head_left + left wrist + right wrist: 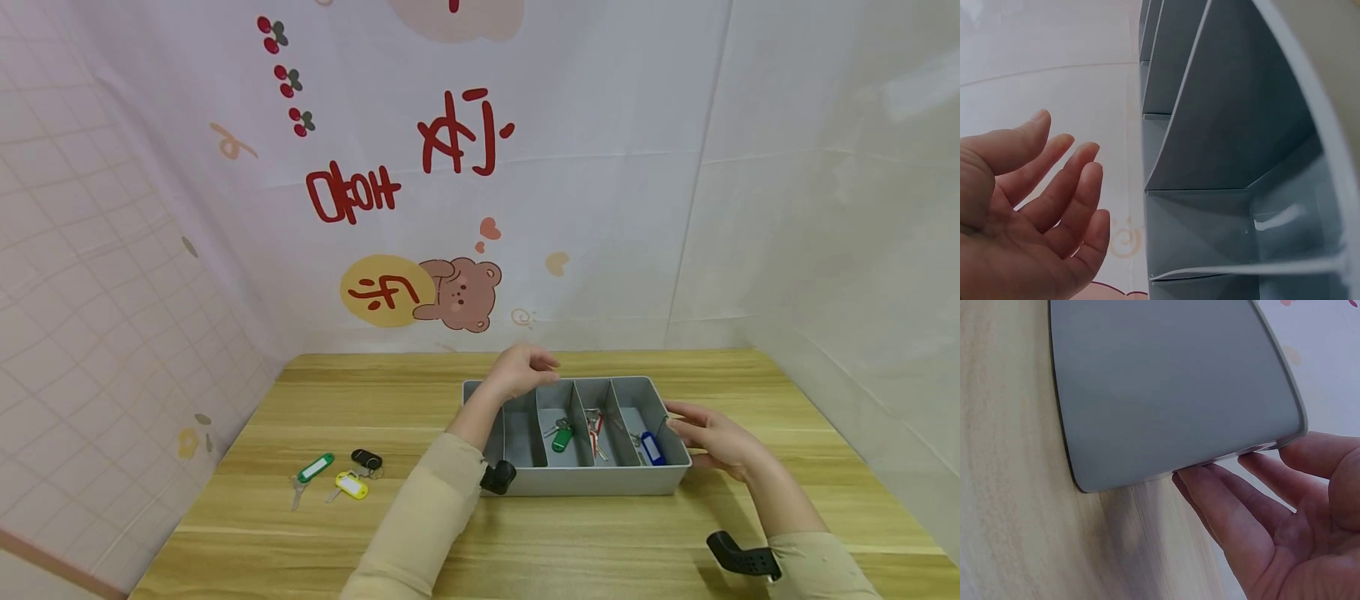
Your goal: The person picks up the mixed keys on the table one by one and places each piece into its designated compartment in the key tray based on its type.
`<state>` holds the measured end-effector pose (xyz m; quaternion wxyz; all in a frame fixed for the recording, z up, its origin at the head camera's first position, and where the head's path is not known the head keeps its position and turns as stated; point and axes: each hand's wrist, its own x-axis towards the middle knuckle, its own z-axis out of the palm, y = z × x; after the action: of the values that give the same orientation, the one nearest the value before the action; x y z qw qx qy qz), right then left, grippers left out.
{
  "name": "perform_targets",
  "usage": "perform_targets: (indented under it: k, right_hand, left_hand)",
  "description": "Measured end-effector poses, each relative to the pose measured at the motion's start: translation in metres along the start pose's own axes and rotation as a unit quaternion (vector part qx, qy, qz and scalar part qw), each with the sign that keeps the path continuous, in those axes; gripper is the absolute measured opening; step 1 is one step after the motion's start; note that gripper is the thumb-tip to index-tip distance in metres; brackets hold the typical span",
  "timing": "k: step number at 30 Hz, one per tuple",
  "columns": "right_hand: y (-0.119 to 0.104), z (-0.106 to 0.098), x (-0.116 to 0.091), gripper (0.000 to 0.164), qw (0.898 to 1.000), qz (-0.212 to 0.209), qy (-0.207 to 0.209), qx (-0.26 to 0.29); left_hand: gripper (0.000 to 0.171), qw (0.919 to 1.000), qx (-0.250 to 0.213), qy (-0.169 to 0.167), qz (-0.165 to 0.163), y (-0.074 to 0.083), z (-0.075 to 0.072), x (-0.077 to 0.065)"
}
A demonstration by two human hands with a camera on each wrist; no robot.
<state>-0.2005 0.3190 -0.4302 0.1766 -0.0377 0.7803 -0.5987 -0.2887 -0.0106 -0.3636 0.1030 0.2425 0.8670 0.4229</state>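
A grey tray (585, 482) with dividers stands on the table. My left hand (522, 372) hovers over its back edge, holding nothing; in the left wrist view its fingers (1088, 194) bend loosely beside the compartments. At the tray's right end, my right hand (712, 437) touches the end wall with extended fingers (1222, 506), thumb at the rim. From the right, the compartments hold a key with a blue tag (652, 448), keys with a red tag (595, 427), and keys with a green tag (562, 438). Left of these is a bare compartment; my left arm partly covers the leftmost one.
On the table's left lie a key with a green tag (315, 467), a key with a yellow tag (352, 485) and a black tag (367, 459) with a ring. A printed white cloth (600, 208) hangs behind the wooden table (270, 550).
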Motion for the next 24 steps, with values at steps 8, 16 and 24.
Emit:
perform_targets:
  k: [8,16,24]
  right_hand:
    - [0.001,0.001,0.0,0.066,1.0,0.002,0.006,-0.006]
    - [0.0,0.001,0.001,0.066,1.0,0.0,0.003,-0.003]
    - [0.002,0.0,0.0,0.066,1.0,0.0,0.004,-0.001]
  left_hand:
    - [0.033,0.9998,-0.007,-0.016,0.006,0.002,-0.003,-0.008]
    - [0.036,0.9994,-0.017,-0.017,0.024,0.005,-0.007,-0.019]
    - [0.039,0.9993,-0.007,-0.02,0.03,0.009,-0.01,-0.027]
